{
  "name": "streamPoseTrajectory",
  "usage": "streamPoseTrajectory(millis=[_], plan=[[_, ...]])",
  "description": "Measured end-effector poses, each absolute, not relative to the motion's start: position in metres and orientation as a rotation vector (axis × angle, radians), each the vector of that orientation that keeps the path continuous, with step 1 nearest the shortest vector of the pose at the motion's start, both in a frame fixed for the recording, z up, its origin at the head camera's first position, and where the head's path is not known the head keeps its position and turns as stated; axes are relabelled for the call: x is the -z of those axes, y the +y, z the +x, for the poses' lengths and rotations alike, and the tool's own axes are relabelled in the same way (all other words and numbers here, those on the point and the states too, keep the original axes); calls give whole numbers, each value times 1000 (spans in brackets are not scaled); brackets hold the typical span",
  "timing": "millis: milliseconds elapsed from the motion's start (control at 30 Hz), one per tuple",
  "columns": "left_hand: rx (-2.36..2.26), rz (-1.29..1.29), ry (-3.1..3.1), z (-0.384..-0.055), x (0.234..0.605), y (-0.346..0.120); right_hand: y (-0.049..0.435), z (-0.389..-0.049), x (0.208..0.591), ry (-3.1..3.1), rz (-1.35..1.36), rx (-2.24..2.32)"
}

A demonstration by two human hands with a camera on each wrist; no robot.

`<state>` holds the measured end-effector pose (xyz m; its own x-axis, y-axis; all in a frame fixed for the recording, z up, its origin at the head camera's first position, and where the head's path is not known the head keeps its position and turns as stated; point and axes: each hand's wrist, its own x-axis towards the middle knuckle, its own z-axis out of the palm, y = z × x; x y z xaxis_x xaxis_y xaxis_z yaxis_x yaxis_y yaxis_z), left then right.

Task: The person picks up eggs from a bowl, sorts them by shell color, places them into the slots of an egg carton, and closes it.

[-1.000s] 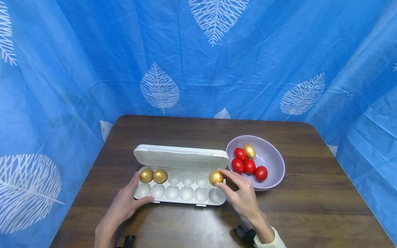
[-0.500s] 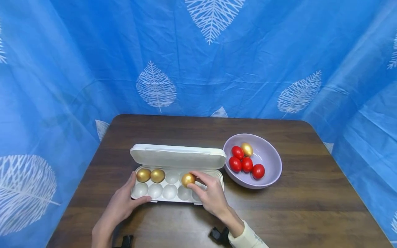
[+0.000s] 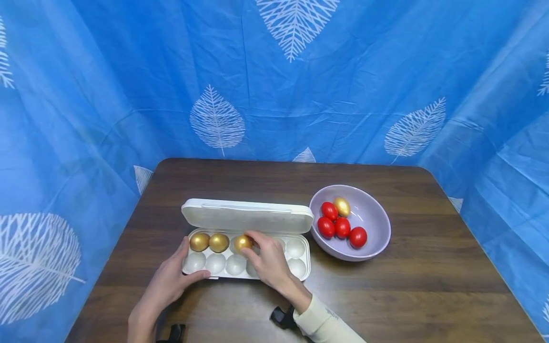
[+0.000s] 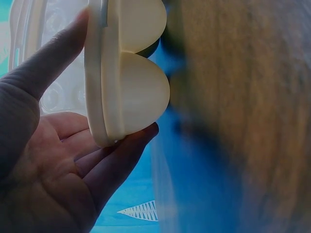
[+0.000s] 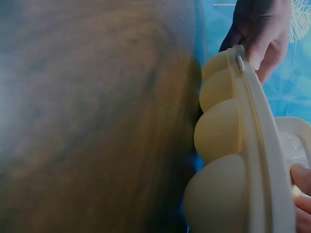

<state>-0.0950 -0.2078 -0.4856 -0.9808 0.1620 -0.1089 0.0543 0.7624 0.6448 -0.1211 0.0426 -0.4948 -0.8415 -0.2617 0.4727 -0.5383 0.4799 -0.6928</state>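
A white egg box (image 3: 296, 248) lies with its lid (image 3: 249, 218) raised at the back. My left hand (image 3: 171, 274) grips the box's left end, thumb at the front edge; in the left wrist view the thumb presses the rim (image 4: 95, 73) and fingers reach under a cup. My right hand (image 3: 271, 263) pinches a gold egg (image 3: 242, 243) at the third cup of the back row; whether it touches the cup cannot be told. Two more gold eggs, a left one (image 3: 199, 242) and a right one (image 3: 218, 243), sit in the back row's first cups.
A lilac bowl (image 3: 377, 228) stands right of the box, holding several red eggs (image 3: 358, 237) and one gold egg (image 3: 342, 206). Everything stands on a dark wooden table (image 3: 429, 267). A blue leaf-print curtain (image 3: 274, 95) hangs behind and at both sides.
My right hand has carried the gold egg leftward along the back row, from the box's right end to the third cup. My left hand keeps its grip on the box.
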Motion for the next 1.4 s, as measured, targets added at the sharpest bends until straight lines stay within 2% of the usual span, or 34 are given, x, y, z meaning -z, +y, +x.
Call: streamPoseTrajectory(millis=[867,1400], plan=[[-1020,132,2765,-96,489,-204,26,-136,503,-2710,709,-875],[-1013,113,2756,-97,491,-203,49,-116,502,-2512,800,-1212]])
